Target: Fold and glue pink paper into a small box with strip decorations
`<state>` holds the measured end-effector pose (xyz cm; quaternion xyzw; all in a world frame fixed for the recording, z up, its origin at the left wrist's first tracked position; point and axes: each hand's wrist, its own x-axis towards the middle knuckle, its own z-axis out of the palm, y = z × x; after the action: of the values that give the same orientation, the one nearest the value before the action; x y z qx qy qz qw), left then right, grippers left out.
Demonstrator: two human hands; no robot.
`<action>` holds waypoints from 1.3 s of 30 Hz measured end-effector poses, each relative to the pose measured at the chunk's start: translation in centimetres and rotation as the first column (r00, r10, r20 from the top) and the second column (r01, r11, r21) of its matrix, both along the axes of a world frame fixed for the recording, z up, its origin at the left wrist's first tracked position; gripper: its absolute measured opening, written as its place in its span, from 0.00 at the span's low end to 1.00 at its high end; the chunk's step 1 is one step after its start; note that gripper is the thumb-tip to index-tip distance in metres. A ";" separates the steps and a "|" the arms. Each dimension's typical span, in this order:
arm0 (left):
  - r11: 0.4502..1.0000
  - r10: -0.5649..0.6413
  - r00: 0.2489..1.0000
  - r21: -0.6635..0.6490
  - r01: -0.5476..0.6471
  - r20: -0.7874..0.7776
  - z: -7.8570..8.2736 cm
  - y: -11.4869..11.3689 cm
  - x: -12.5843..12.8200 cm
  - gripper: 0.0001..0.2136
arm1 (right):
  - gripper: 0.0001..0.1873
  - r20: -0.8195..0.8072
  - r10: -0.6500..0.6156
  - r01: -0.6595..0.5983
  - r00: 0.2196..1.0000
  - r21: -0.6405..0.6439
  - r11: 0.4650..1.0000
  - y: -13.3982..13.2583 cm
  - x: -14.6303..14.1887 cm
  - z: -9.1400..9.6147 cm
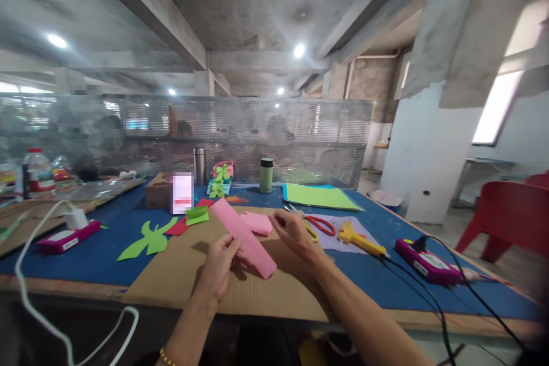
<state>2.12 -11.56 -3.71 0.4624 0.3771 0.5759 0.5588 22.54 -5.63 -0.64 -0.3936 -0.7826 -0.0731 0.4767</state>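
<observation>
A long pink strip point(246, 237) is pinched at its near edge between the thumb and fingers of the left hand point(221, 266) and held flat and slanting, its far end pointing up and away from that hand. It appears whole, with no fold, cut or glue visible on it. A smaller pink piece point(257, 223) lies just beyond the strip. The right hand point(295, 234) hovers palm-down to the strip's right, fingers loosely spread and grasping nothing; whether its fingertips touch the smaller piece cannot be told. Both forearms reach in from below over a cardboard sheet point(184, 280) on the blue bench point(98, 254). Past the right hand lie red-handled scissors point(319, 224) and a yellow glue gun point(360, 238). Left of the left hand lies a finished-looking green cut-out point(148, 240).
</observation>
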 end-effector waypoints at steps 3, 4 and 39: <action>1.000 -0.016 1.000 -0.001 0.016 -0.014 0.1 0.0 0.1 0.25 | 0.19 -0.015 -0.010 0.010 1.000 0.008 1.000 0.0 0.0 0.2; 1.000 -0.016 1.000 -0.003 0.016 -0.017 0.0 0.0 0.1 0.25 | 0.19 -0.017 -0.016 0.016 1.000 0.007 1.000 -0.1 -0.1 0.3; 0.990 -0.133 0.990 0.035 0.134 -0.041 -0.1 -0.1 0.3 0.24 | 0.18 0.041 0.005 -0.003 0.999 -0.028 1.000 -0.2 -0.1 0.4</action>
<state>2.43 -11.65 -3.83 0.5080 0.3451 0.5351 0.5801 22.43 -5.87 -0.22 -0.3971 -0.7940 -0.0691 0.4551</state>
